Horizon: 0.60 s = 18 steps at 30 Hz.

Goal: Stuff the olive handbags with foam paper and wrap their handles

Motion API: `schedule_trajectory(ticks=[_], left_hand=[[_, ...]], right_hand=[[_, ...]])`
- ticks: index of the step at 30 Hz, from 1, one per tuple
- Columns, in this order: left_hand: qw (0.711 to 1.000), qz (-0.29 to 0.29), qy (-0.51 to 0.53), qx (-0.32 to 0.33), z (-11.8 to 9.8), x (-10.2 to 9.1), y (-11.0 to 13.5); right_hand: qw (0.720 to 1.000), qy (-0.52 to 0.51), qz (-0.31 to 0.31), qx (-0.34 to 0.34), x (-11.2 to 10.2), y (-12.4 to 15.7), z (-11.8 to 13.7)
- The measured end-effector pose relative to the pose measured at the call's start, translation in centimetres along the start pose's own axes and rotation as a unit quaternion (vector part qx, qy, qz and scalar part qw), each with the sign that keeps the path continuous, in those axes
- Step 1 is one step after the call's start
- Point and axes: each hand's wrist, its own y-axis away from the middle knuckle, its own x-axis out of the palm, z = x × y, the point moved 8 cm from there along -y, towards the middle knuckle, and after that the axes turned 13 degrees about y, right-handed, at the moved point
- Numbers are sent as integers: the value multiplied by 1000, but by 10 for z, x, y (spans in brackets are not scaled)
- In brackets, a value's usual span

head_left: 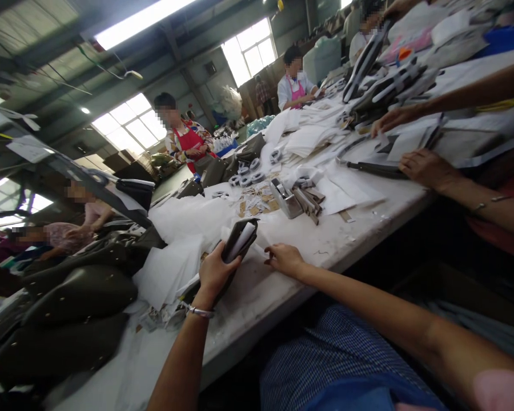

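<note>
My left hand (214,273) is wrapped round a dark leather wallet-like piece (239,240) with white paper sticking out of it, held just above the white table (282,285). My right hand (283,258) rests on the table beside it, fingers curled down and pinched against the surface; whether anything is in them I cannot make out. White tissue sheets (171,268) lie to the left of my left hand.
Dark bags (77,297) pile up at the left. A tape dispenser (285,198), tape rolls (245,174) and small tags sit mid-table. A co-worker's hands (424,168) at the right handle dark straps. Other people work at the far end.
</note>
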Motion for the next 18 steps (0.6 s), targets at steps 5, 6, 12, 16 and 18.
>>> schedule_trajectory(ticks=[5, 6, 12, 16, 18], left_hand=[[1000, 1, 1, 1, 0, 0, 0], [1000, 1, 0, 1, 0, -1, 0], [1000, -3, -6, 10, 0, 1, 3], [1000, 0, -7, 27, -6, 17, 12], [999, -1, -3, 40, -11, 27, 19]], right_hand=[[1000, -4, 9, -9, 7, -22, 13], [1000, -3, 10, -14, 8, -26, 15], [1000, -2, 19, -23, 16, -37, 25], [999, -13, 25, -30, 29, -25, 35], [998, -23, 27, -50, 32, -14, 41]])
